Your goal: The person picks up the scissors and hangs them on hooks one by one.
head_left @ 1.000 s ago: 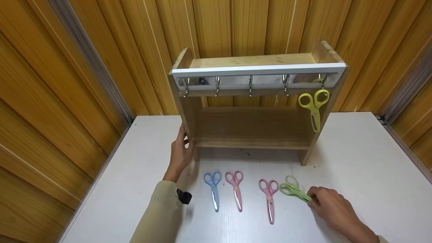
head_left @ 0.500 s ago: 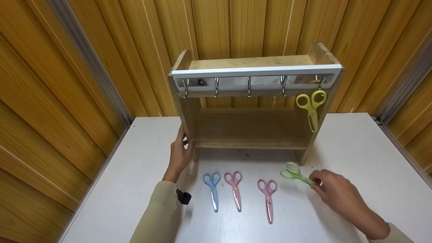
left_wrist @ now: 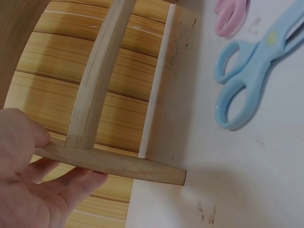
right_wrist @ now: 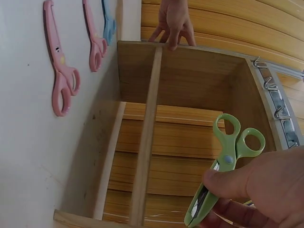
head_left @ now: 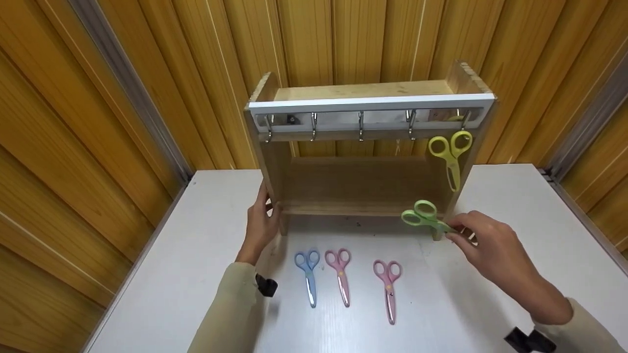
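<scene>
The left hand [head_left: 262,225] curls its fingers round the left side of the rack [head_left: 363,185]; blue scissors [head_left: 308,272] and two pink pairs [head_left: 341,273] lie on the worktop [head_left: 191,260]; green scissors [head_left: 432,222] are raised before the rack, blades pinched in the right hand's [head_left: 495,250] fingers.

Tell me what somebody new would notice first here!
Probably the green scissors, pinched by the blade end in the right hand, in front of the wooden rack. Then the yellow scissors, hanging from the rack's far-right hook. Blue scissors and two pink pairs lie on the white table.
</scene>
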The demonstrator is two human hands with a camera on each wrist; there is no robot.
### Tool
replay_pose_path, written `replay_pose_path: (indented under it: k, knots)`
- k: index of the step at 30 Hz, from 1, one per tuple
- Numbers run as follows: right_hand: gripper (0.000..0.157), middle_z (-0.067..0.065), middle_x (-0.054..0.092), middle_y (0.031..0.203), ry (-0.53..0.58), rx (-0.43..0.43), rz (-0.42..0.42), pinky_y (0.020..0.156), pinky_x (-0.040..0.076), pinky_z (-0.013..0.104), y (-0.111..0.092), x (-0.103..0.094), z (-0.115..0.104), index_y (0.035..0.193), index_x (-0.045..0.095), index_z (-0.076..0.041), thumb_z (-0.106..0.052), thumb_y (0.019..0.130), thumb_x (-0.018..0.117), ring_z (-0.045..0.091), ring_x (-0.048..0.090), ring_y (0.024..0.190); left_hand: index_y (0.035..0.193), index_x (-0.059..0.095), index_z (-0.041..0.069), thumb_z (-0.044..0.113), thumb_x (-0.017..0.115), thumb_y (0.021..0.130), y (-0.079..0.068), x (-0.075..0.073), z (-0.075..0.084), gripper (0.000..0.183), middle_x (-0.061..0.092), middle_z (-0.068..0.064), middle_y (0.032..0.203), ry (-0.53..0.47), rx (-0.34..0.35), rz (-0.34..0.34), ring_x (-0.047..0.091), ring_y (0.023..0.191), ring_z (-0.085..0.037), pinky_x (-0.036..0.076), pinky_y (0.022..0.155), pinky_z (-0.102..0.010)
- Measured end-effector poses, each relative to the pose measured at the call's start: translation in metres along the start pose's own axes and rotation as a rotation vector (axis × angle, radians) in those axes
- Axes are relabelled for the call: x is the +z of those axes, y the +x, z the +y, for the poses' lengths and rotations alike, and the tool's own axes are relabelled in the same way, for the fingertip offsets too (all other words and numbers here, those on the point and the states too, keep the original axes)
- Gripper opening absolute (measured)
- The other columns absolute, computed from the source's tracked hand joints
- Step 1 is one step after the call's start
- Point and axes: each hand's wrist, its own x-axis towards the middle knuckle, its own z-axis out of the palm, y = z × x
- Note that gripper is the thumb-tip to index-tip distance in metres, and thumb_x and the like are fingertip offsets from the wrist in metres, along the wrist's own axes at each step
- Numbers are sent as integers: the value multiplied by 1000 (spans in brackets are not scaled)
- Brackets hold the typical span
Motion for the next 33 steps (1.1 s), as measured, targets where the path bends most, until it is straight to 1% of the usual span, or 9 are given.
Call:
replay_pose_path:
  k: [2,5,8,12,16,22,27,33]
  knots:
    - [29,-5,66,83,9,-23,26,59,58,24,6,-2,-4,93,74,-10,7,73,87,10,62,72,167,15,26,3,56,104,0,-1,0,78,38,-5,164,6,-6,-1,50,141,-25,50,110,-39]
    - [28,-4,67,83,20,-41,50,60,56,18,16,-5,-10,94,74,-9,7,74,87,10,61,72,167,15,25,3,57,104,-1,-1,0,78,38,-6,164,6,3,1,50,140,-27,51,110,-41]
    - [27,-1,68,84,48,-60,81,62,52,11,26,-8,-15,95,74,-7,8,76,86,12,62,73,166,17,20,1,57,103,-1,-1,-1,77,42,-11,161,10,46,15,52,138,-30,53,107,-45]
    - [25,1,69,86,106,-64,126,65,48,4,39,-8,-22,97,74,-4,9,78,84,12,62,75,166,18,17,-1,55,103,-1,-1,-2,75,45,-14,158,17,83,24,55,136,-32,54,105,-44]
    - [22,2,70,86,184,-26,168,67,48,2,51,-4,-29,99,75,-3,6,80,84,11,61,75,166,17,20,0,55,103,-1,-1,-2,76,43,-12,159,17,67,22,53,137,-30,53,106,-42]
    - [20,5,71,90,302,50,235,71,51,4,64,6,-38,105,75,-1,0,86,81,10,63,77,166,17,19,-1,56,103,0,0,-2,77,43,-12,160,10,65,20,53,137,-31,53,106,-43]
    - [16,4,72,90,354,126,245,68,52,6,72,15,-41,104,75,-2,-5,88,81,9,64,77,166,16,20,0,55,103,-1,0,-1,77,39,-9,162,7,37,13,51,139,-30,53,107,-43]
    - [17,6,73,91,399,193,236,67,53,8,77,24,-44,105,76,-3,-11,91,80,14,65,78,167,15,22,0,55,104,-2,0,-1,77,38,-9,163,-2,16,9,52,138,-31,53,106,-44]
